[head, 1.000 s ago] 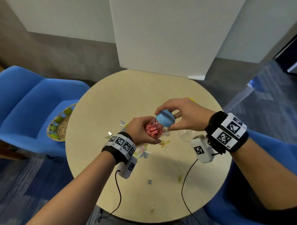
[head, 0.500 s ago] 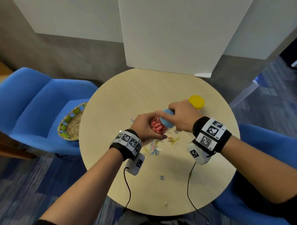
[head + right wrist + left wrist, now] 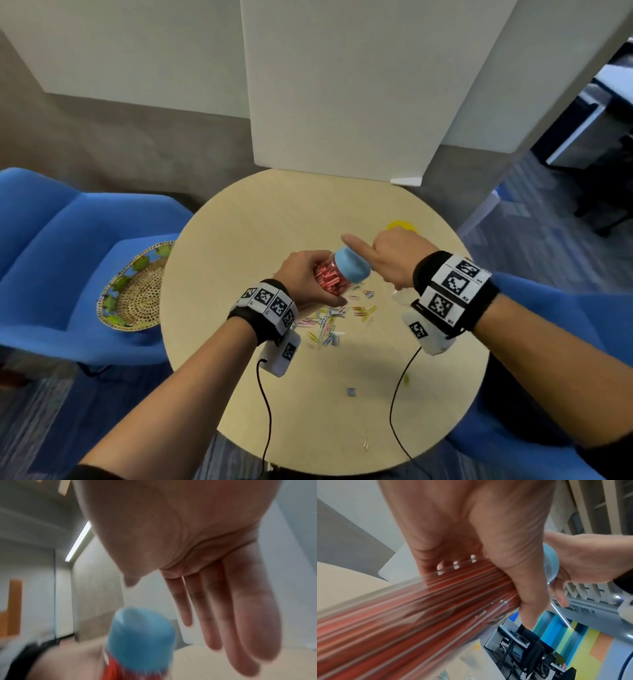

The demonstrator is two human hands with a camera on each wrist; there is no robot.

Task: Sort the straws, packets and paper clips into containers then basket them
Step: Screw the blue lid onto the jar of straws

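Observation:
My left hand [image 3: 303, 279] grips a clear jar [image 3: 327, 281] packed with red straws [image 3: 436, 601], holding it tilted above the round table [image 3: 274, 219]. A blue lid [image 3: 352, 270] sits on the jar's mouth and also shows in the right wrist view as the blue lid [image 3: 140, 635]. My right hand [image 3: 388, 260] is just right of the lid, off it. Its fingers [image 3: 240, 615] are straight and hold nothing. Coloured paper clips [image 3: 329, 323] lie scattered on the table under the hands.
A yellow lid [image 3: 401, 226] lies behind my right hand. A woven basket [image 3: 133, 294] sits on the blue chair [image 3: 68, 240] to the left. Small loose pieces [image 3: 351, 391] and a paper clip [image 3: 365, 444] lie near the front edge. A white board [image 3: 342, 85] stands behind the table.
My right hand gripped the blue lid on the jar before; it has let go and opened beside it. The left hand still holds the jar.

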